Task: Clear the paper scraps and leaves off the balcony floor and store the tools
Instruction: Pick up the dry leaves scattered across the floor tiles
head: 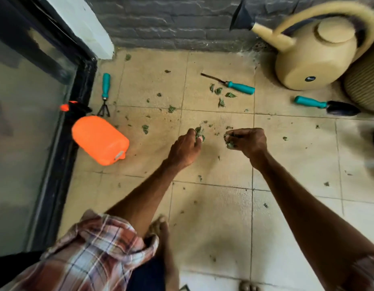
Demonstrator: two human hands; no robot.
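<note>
Gripping leaves (199,132) — left hand (185,149), right hand (250,141); sprayer (100,140) sideways.

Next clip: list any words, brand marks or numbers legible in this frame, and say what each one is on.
No text here can be read.
Watering can: small dark round logo, too small and blurred to read.
Orange sprayer bottle: pale sticker at one end, too blurred to read.
</note>
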